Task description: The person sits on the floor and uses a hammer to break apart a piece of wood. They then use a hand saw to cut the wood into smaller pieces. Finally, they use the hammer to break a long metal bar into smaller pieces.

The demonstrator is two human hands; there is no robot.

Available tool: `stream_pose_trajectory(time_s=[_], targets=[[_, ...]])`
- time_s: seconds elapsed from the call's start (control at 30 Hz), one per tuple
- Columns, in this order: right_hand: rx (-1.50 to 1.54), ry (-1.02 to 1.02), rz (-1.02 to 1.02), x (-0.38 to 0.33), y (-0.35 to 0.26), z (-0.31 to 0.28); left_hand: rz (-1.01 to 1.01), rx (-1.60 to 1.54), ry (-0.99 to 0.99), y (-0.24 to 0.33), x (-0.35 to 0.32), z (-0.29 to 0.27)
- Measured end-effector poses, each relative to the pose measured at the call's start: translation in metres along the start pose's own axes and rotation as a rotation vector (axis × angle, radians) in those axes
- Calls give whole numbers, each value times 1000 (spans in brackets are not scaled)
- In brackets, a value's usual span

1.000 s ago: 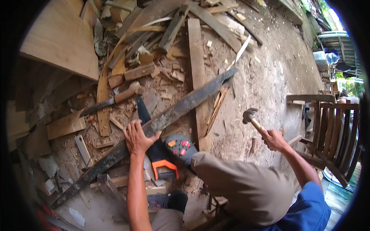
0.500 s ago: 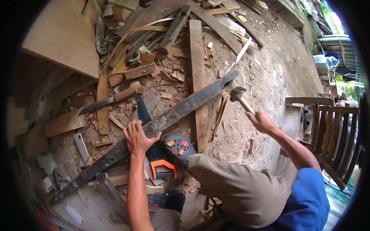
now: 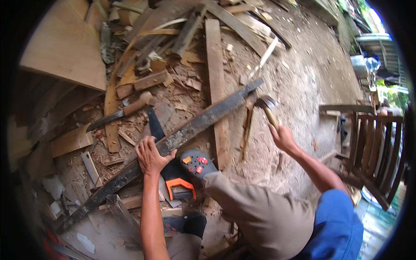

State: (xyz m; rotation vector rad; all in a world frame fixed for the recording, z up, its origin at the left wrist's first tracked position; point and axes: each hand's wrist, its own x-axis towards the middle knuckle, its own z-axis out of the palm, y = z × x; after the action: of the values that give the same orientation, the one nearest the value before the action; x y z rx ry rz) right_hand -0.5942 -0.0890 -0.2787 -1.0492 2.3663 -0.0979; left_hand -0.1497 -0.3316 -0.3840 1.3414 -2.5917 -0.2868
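Note:
A long dark wooden plank (image 3: 208, 113) with worn black faces slants across a rough beam (image 3: 214, 56). My left hand (image 3: 151, 157) grips it near the middle, thumb on the near edge and fingers over the far one. A hammer (image 3: 271, 116) with a wooden handle is held in my right hand (image 3: 284, 138), its metal head close to the plank's far right end. Just below that end is a splintered strip of wood (image 3: 247, 130). Beneath the plank lies a handsaw (image 3: 182, 189) with an orange and black handle, its blade showing on the far side.
A knife with a long blade and wooden handle (image 3: 138, 105) lies left among wood chips. Scrap boards (image 3: 190, 32) pile up at the back. A plywood sheet (image 3: 65, 52) stands at upper left, a slatted wooden chair (image 3: 377, 147) at right. My clog (image 3: 197, 164) is beside the saw.
The hammer has turned in my right hand, its head tilting over near the plank's end. My left hand stays on the plank. The whole view has shifted slightly.

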Motion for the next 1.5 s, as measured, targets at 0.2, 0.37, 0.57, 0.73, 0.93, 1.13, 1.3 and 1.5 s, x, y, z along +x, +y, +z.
stream_pose_trajectory(time_s=[0.2,0.37,0.57,0.73,0.93,1.13,1.3,1.5], targets=[[356,46,76,-8,-69,-79,-6,48,-47,-10,-2,-8],[364,597,-515,37,-138,-110,2,50,-45,-1,2,-9],[35,-216,113,16,-21,-21,-6,12,-15,3,-1,-3],[126,-8,27,0,-76,-71,6,66,-7,0,-1,-4],[475,403,-487,22,-99,-70,42,74,5,1,2,-4],[1,-224,248,-32,28,16,29,39,19,-3,0,-2],[-28,-145,225,-82,23,-19,68,-21,32,1,4,-11],[192,2,60,-29,-26,-5,44,-68,-77,-1,4,-10]])
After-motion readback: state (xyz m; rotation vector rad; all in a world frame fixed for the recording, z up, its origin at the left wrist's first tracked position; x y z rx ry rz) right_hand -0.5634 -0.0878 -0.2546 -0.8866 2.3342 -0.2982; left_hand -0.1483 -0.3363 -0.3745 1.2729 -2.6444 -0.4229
